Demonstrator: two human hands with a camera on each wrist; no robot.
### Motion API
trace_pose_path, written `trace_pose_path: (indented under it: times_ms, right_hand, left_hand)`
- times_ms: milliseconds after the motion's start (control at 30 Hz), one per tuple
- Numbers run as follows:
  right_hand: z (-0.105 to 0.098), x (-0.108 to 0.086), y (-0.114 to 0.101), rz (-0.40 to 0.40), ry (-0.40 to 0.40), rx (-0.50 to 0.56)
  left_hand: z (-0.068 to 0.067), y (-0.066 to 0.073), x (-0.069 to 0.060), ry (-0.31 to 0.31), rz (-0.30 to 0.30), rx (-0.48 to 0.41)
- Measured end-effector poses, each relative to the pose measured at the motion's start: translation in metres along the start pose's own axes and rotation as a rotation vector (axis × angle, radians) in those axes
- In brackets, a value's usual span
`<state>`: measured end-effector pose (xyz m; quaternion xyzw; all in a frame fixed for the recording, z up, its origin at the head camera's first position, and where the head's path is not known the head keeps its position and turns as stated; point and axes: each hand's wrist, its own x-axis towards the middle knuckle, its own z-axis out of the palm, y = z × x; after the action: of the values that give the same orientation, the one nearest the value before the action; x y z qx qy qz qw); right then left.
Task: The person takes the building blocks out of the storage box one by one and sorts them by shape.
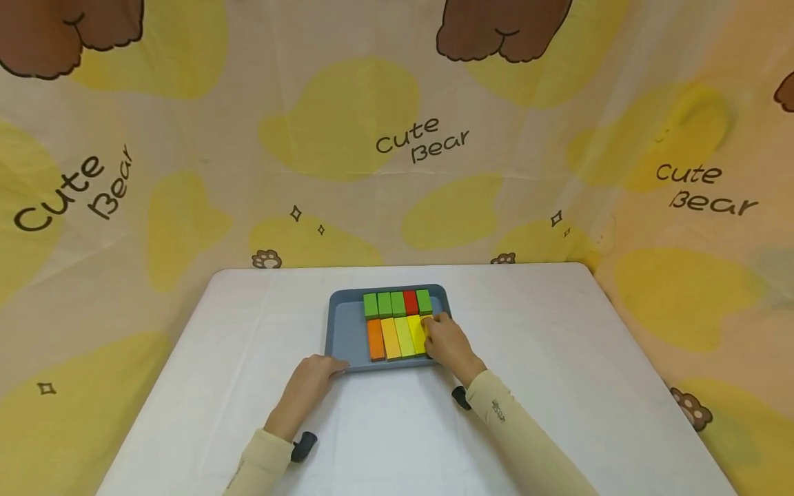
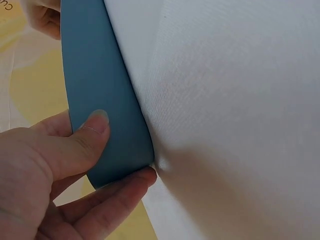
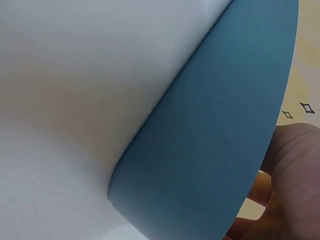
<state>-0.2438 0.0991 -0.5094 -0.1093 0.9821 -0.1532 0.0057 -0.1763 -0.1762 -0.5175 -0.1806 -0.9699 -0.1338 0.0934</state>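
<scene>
- Rectangular blocks (image 1: 398,304) stand in two rows in the blue-grey tray (image 1: 347,337), well apart from its left edge and nearer its right; the tray sits toward the table's far edge.
- Nearest me, pale sleeves (image 1: 527,434) reach in over the white-covered table (image 1: 527,413), a small black device (image 1: 304,448) at each wrist.
- The person's left hand (image 1: 310,382) pinches the tray's near left corner, thumb pressed on the outer wall, a finger behind the rim.
- The right hand (image 1: 449,344) leans over the tray's near right corner, fingers bent down at the yellow block (image 1: 417,335); I can't tell whether they pinch or merely touch.
- Left of that, side by side in the near row: lime-yellow block (image 1: 405,337), amber block (image 1: 391,339), orange block (image 1: 375,339).
- Along the tray's far edge, four green blocks (image 1: 384,304), a red block (image 1: 411,302) between the last two.
- Beyond the table's far edge hangs a "Cute Bear" cloth (image 1: 338,117).
</scene>
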Motion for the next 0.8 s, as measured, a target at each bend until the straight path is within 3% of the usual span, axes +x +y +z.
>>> trace_pose_path:
  times_ms: [333, 800]
  right_hand:
    - [-0.0012, 0.0013, -0.0053, 0.025, -0.025, -0.01]
    - [0.0024, 0.0039, -0.0055, 0.01, 0.013, -0.075]
  left_hand:
    - [0.0025, -0.0012, -0.0006, 0.012, -0.016, -0.039]
    - [0.0021, -0.0009, 0.001, -0.018, -0.041, -0.043]
